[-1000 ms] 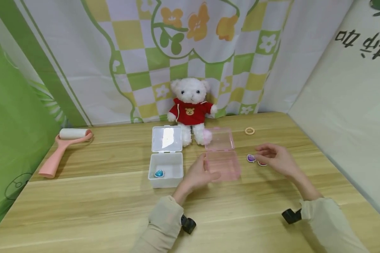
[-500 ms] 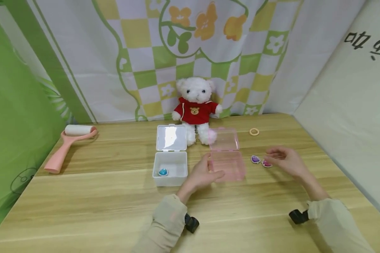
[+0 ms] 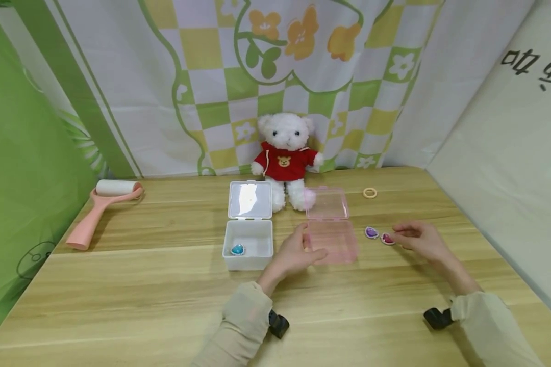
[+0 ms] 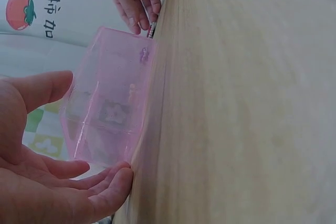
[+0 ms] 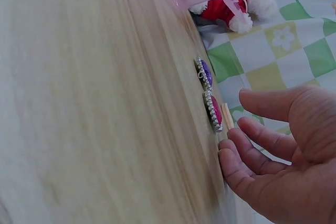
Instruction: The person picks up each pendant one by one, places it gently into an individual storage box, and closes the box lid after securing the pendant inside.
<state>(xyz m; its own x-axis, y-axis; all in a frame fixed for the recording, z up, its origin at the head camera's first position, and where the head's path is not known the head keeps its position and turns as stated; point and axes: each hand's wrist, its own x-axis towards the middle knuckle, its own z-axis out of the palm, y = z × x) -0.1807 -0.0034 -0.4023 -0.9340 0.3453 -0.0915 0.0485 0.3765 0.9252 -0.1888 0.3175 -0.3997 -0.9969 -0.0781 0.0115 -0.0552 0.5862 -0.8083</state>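
Observation:
My left hand (image 3: 298, 251) is at the left front corner of an open pink see-through box (image 3: 332, 242); its fingertips touch or nearly touch the box, with the thumb extended along the front. Loosely bent, the fingers of my right hand (image 3: 421, 240) hover just right of a red heart-shaped gem (image 3: 387, 238) with a beaded edge. In the right wrist view, a small gap shows between the fingertips and the red gem (image 5: 215, 110). A purple gem (image 3: 372, 233) lies beside it on the left. Nothing is visible inside the pink box.
A white box (image 3: 249, 262) with its lid open holds a blue gem (image 3: 237, 250). Behind the boxes sits a white teddy bear (image 3: 284, 165) in a red top. A wooden ring (image 3: 370, 193) lies back right, a pink lint roller (image 3: 96, 214) at left.
My right hand has drawn back a little to the right, uncovering the red gem, then lowered slightly beside it. The left hand stays at the pink box. The whole view has shifted slightly.

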